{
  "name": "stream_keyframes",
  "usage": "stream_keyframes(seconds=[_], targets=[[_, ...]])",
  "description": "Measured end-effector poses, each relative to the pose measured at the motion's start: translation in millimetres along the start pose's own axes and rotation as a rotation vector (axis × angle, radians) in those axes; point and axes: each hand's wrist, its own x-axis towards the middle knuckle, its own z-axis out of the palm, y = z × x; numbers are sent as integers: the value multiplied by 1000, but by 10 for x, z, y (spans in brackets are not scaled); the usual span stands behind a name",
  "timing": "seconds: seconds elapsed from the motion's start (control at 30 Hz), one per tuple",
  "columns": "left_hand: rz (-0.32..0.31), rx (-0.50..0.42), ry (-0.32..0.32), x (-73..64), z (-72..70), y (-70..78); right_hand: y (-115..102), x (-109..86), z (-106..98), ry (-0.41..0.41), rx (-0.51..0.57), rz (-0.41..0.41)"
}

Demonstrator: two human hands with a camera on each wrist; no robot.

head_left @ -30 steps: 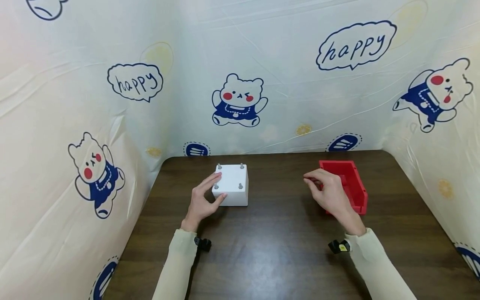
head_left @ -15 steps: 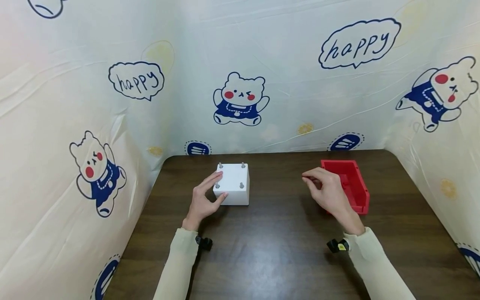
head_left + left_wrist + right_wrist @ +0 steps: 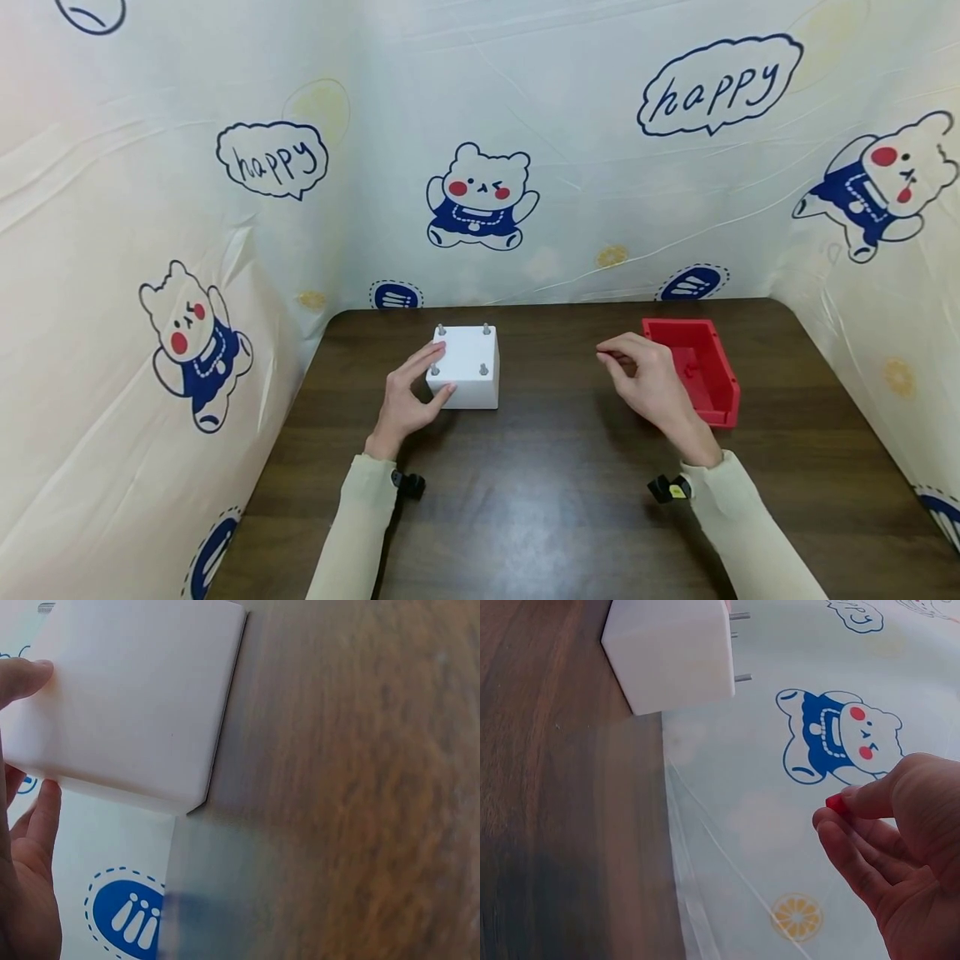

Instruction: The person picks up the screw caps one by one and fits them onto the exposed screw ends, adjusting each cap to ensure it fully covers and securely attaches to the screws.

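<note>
A white block (image 3: 467, 354) stands on the table with a short metal pin standing up near each top corner. My left hand (image 3: 405, 410) holds it from the left, thumb on the near face (image 3: 135, 697) and fingers along the far left side. My right hand (image 3: 654, 382) is raised above the table, to the right of the block and apart from it. Between its thumb and index finger it pinches a small red piece (image 3: 835, 803), mostly covered by the fingertips; its exact kind cannot be made out.
A red open-front bin (image 3: 722, 367) sits just right of my right hand, with a small red part (image 3: 692, 367) inside. The dark wooden table (image 3: 532, 500) ends at a printed cloth (image 3: 570, 183) that hangs behind and on both sides.
My right hand has moved a little to the left, away from the red bin, with the small red piece. My left hand and the white block have stayed in place.
</note>
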Motion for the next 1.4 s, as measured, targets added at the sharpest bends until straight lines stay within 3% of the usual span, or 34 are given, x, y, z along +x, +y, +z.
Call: stream_keyframes(seconds=[0.53,1.4], targets=[[28,6,4,-14,-14,20,-49,2,72,-14,31,14],[3,-1,8,-3,-2,-23,-176,131,217,-3,63,-78]])
